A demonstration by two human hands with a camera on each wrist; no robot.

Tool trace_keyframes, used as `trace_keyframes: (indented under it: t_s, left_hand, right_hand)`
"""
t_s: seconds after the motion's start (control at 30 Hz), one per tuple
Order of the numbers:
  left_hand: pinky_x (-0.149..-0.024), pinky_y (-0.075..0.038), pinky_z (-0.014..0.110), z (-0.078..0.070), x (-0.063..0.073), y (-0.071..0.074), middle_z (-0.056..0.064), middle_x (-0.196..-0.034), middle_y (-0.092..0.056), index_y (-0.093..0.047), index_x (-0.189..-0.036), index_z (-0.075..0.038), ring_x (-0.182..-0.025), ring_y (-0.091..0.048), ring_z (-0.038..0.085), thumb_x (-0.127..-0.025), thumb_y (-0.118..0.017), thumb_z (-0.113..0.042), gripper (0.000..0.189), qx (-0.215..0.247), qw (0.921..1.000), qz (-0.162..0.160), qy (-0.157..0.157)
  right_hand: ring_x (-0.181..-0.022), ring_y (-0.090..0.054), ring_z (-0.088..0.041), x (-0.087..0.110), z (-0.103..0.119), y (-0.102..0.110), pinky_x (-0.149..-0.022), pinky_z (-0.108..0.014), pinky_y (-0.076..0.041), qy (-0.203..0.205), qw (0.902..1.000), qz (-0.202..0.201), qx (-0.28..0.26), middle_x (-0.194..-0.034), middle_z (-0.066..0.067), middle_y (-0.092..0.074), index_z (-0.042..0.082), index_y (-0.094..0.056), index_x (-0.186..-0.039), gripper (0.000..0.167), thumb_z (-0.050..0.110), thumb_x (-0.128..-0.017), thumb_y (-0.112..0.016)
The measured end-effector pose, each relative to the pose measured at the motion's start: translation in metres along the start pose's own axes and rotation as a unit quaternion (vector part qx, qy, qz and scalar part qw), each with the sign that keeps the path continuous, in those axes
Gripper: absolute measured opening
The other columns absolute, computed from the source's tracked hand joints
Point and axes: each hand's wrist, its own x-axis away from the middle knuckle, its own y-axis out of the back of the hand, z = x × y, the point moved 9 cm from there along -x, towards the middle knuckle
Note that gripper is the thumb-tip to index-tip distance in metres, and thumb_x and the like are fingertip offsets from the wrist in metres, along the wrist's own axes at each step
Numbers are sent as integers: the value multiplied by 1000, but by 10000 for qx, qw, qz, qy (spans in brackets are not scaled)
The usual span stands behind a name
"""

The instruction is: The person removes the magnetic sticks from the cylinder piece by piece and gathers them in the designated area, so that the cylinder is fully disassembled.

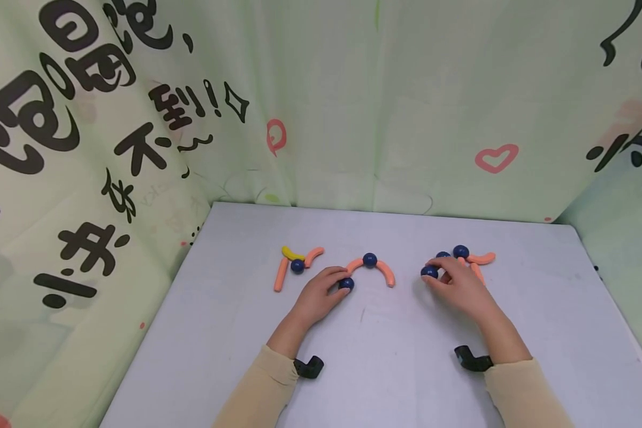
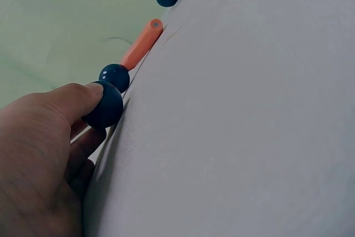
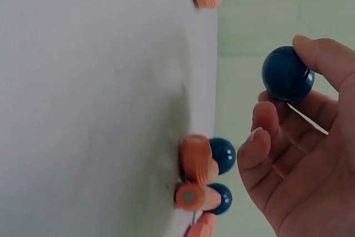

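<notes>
My left hand (image 1: pixel 318 297) pinches a dark blue ball (image 1: pixel 346 284) between thumb and fingers, low at the table surface. Just beyond it, two curved orange rods (image 1: pixel 386 274) meet at another blue ball (image 1: pixel 370 260) in an arch; the held ball is near the arch's left end. In the right wrist view, my right hand (image 3: pixel 310 137) grips a blue ball (image 3: pixel 287 74) by thumb and fingertips, raised off the table. Under and behind that hand lie orange rods (image 1: pixel 481 259) and blue balls (image 1: pixel 460 252), partly hidden by it. A grey disc shows in one rod's end (image 3: pixel 189 197).
At the left of the table (image 1: pixel 235 356) sits a group: a straight orange rod (image 1: pixel 280 274), a curved yellow rod (image 1: pixel 292 254), a blue ball (image 1: pixel 297 266) and a curved orange rod (image 1: pixel 314 256). A printed curtain (image 1: pixel 406 119) hangs behind the table's far edge.
</notes>
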Motion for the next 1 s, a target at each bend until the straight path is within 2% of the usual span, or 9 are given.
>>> trace_keyframes:
  t_s: [0.13,0.33,0.43,0.63,0.83,1.0]
  left_hand:
    - [-112,-42,36,0,0,0,-7,-144,-52,-58,-138,-25,-136,-49,15,-98,-62,-36,42,6,10000,-15,-21]
    - [-112,-42,36,0,0,0,-6,-144,-52,-58,-138,-24,-135,-49,16,-98,-62,-35,42,16,10000,2,-52]
    - [-112,-42,37,0,0,0,-6,-144,-52,-58,-139,-25,-136,-49,16,-98,-62,-35,42,15,10000,19,-30]
    - [-112,-42,36,1,-1,0,-8,-145,-52,-58,-138,-25,-136,-48,15,-98,-62,-36,42,35,10000,25,48]
    - [-112,-42,37,0,-1,0,-6,-145,-52,-57,-139,-25,-136,-48,16,-98,-62,-36,43,12,10000,47,9]
    - [-111,-44,38,0,0,-1,-6,-145,-52,-57,-140,-27,-136,-49,18,-98,-61,-37,43,-69,10000,38,-1]
  right_hand:
    - [-87,-52,-24,1,-18,24,-71,-31,-40,-182,9996,-208,45,-99,-10,-55,7,-55,-132,57,51,-96,-58]
    - [-102,-49,-31,2,-51,41,-75,-39,-47,-724,9972,-97,-165,-126,-19,-49,5,-46,-141,63,50,-98,-55]
    - [-108,-48,-35,0,-67,45,-79,-43,-48,-908,9958,-95,-91,-133,-22,-47,5,-43,-143,65,51,-98,-53]
    - [-106,-49,-39,-4,-95,46,-72,-39,-48,-1319,9912,74,37,-128,-25,-51,5,-41,-144,69,56,-98,-48]
    - [-116,-45,-47,-9,-112,42,-83,-57,-48,-1487,9887,154,132,-140,-27,-45,6,-40,-144,73,62,-97,-44]
    - [-119,-43,-49,-13,-116,39,-89,-62,-46,-1589,9869,250,133,-141,-30,-42,4,-38,-146,76,63,-98,-40]
